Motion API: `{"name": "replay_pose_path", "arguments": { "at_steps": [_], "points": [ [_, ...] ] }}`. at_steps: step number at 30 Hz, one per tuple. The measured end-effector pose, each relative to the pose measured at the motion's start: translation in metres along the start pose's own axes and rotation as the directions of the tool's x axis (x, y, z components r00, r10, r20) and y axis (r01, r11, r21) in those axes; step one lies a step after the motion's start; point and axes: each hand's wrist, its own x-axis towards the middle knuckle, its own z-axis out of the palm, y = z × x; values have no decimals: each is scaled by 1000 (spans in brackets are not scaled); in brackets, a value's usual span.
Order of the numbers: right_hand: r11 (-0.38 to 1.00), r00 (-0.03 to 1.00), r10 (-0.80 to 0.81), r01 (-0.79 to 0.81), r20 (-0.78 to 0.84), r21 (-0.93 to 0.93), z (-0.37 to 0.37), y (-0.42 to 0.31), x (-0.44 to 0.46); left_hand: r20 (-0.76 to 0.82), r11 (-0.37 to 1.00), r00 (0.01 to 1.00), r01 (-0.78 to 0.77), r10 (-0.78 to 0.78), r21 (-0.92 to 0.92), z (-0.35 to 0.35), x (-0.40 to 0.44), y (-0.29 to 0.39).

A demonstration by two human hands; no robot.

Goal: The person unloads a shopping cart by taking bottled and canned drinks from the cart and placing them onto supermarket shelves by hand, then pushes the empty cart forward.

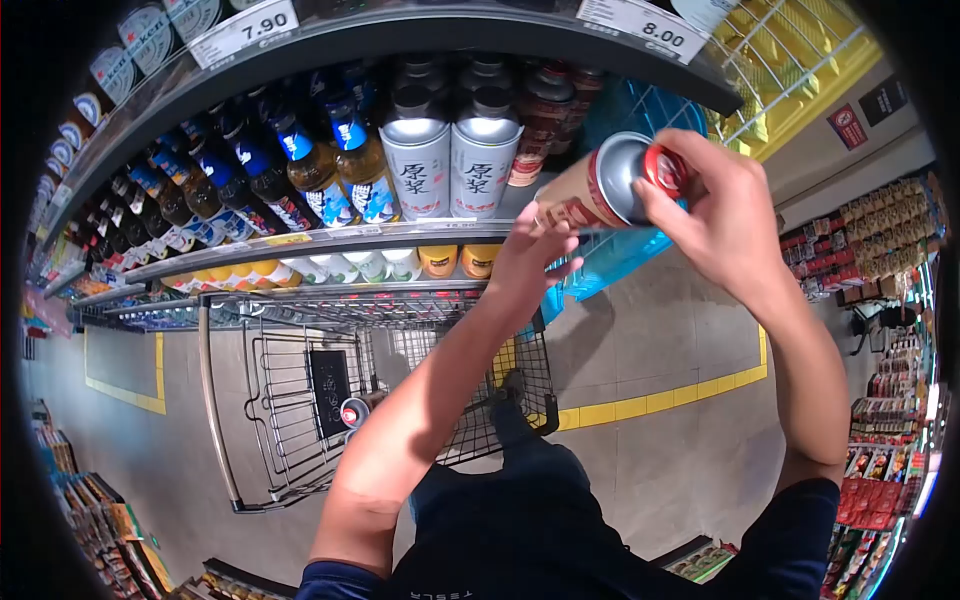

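A large brown can with a silver shoulder and a red cap (587,192) is tilted in front of the drinks shelf. My right hand (715,205) is closed around its red cap at the upper end. Under the can's lower end is my left hand (530,255), its fingers bent against the can, which partly hides them. Two white cans with dark caps (416,170) stand on the shelf just left of the held can. Behind it, similar brown cans (541,125) stand in a row.
A wire shopping cart (285,400) is below the shelf, with a red-topped can (354,412) in it. Bottles with blue caps (310,170) line the shelf (350,237) leftward. A blue plastic crate (610,268) is beside the shelf end. Packaged goods (860,235) hang at the right.
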Motion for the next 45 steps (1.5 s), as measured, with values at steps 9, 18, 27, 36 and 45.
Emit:
{"name": "replay_pose_path", "arguments": {
  "at_steps": [9, 18, 27, 36, 45],
  "points": [
    [932, 966, 197, -132, 165, -337, 46, 46, 57, 68, 920, 997, -10, 40, -393, 7, 55, -15],
    [860, 836, 379, -160, 397, -485, 71, 62, 70, 164, 948, 976, -91, 146, -304, -10, 87, -24],
    [836, 830, 523, -455, 192, -308, 104, 101, 103, 227, 953, 926, -293, 302, -70, -1, 114, -37],
    [813, 967, 12, -157, -253, -561, 168, 180, 126, 54, 956, 958, -284, 281, 77, 24, 122, -30],
    [935, 966, 196, -237, -170, -264, 109, 126, 122, 179, 919, 941, -323, 287, 227, 6, 87, -51]
  ]
}}
